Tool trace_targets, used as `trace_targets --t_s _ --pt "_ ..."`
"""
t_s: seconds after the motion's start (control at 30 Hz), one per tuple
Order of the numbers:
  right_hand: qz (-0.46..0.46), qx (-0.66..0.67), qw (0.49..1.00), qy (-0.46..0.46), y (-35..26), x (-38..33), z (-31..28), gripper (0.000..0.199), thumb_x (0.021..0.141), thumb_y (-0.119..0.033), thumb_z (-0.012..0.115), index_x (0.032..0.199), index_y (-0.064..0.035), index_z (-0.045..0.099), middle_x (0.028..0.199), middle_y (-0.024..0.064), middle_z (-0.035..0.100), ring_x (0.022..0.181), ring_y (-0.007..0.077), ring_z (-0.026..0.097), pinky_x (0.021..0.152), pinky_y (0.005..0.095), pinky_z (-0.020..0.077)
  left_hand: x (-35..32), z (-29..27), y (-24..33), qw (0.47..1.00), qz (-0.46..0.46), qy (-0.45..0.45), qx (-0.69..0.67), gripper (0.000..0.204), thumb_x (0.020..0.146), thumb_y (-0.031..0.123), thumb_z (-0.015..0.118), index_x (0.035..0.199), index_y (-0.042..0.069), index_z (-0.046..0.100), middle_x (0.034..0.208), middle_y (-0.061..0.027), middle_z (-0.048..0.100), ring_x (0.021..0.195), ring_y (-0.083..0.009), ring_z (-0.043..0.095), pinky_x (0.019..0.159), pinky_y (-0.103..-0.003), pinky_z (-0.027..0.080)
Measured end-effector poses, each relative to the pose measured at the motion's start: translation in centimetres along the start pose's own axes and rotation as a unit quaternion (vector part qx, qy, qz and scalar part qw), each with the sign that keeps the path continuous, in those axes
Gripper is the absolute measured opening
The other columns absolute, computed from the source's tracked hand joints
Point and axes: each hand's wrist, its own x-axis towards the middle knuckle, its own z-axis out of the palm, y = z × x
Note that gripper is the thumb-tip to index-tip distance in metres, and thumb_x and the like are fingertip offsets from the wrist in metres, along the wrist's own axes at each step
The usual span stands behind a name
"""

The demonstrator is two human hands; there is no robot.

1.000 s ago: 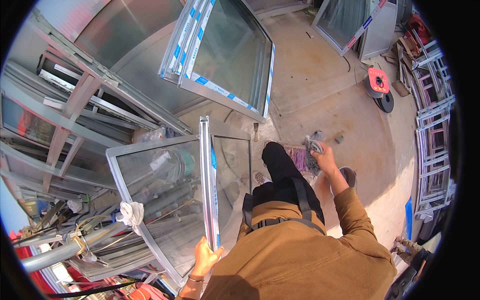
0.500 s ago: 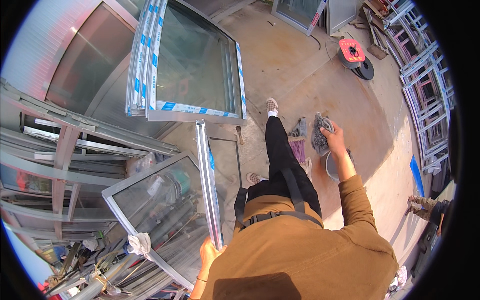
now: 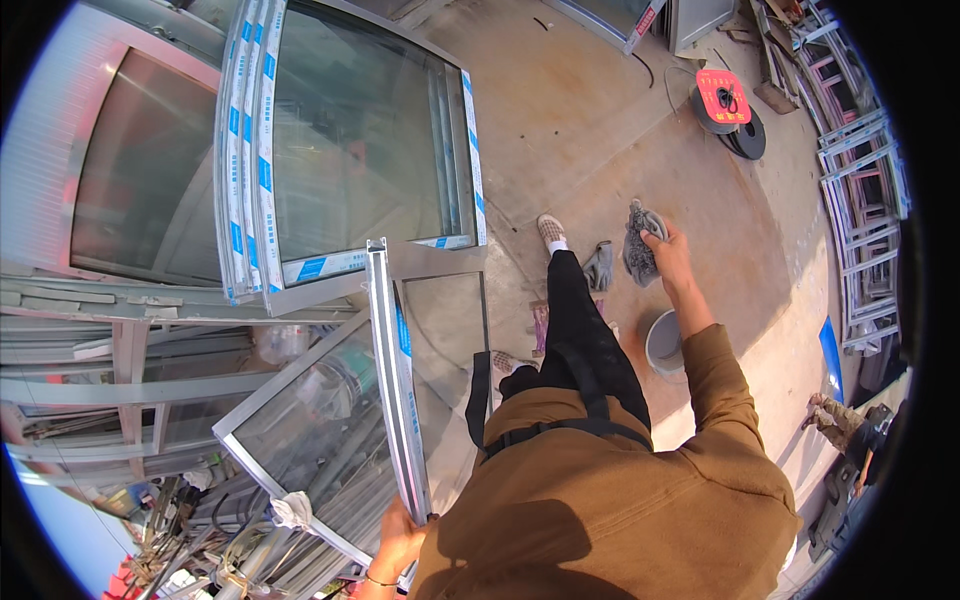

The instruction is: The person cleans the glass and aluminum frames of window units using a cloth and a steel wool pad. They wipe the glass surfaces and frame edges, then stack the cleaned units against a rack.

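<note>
The big window (image 3: pixel 360 150) leaning on the wall looks nearer than before. My left hand (image 3: pixel 400 540) still grips the frame (image 3: pixel 398 370) standing by my side. My right hand (image 3: pixel 668 245) has swung out, closed around the rag (image 3: pixel 638 245), above the bucket (image 3: pixel 665 342).

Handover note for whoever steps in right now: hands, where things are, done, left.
Left hand: gripping the near edge of the glazed window frame, which stands on edge.
Right hand: holding a grey glove out over the concrete floor.
Second grey glove lies on the floor by the forward foot; grey bucket below the right forearm.
Done: frame stood up, one glove in hand.
Left: the second glove is not yet in hand.
</note>
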Motion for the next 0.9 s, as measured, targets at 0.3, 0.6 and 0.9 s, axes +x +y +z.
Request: trace_targets --t_s 0.3,0.6,0.9 --pt "0.032 -0.003 0.999 0.022 -1.4 8.4 -3.6 0.028 0.099 0.0 0.073 0.127 0.0016 0.076 0.103 0.004 0.077 0.091 0.0134 0.07 0.083 0.0328 0.0561 7.4 -5.0 13.7 0.996 0.028 -0.036 0.082 0.042 0.08 0.009 0.086 0.114 -0.004 0.067 0.096 -0.0238 0.071 0.086 -0.0464 0.07 0.081 -0.048 0.057" --pt "0.047 0.001 0.998 0.052 -4.1 15.9 -8.2 0.029 0.099 0.0 0.073 0.128 0.0009 0.075 0.104 0.0043 0.077 0.093 0.014 0.069 0.085 0.0327 0.0557 16.9 -8.9 29.0 0.99 0.072 -0.023 0.119 0.032 0.08 0.007 0.085 0.105 -0.003 0.067 0.092 -0.0211 0.069 0.081 -0.0435 0.068 0.079 -0.046 0.056" --pt "0.105 0.046 0.984 0.133 -2.6 14.8 -14.4 0.025 0.098 0.0 0.073 0.123 0.002 0.075 0.103 0.0044 0.077 0.092 0.0131 0.069 0.085 0.0317 0.0559 31.1 -10.9 41.1 0.987 0.154 0.0 0.037 0.017 0.084 0.002 0.078 0.089 0.0 0.062 0.077 -0.0049 0.063 0.071 -0.0151 0.057 0.067 -0.035 0.05"
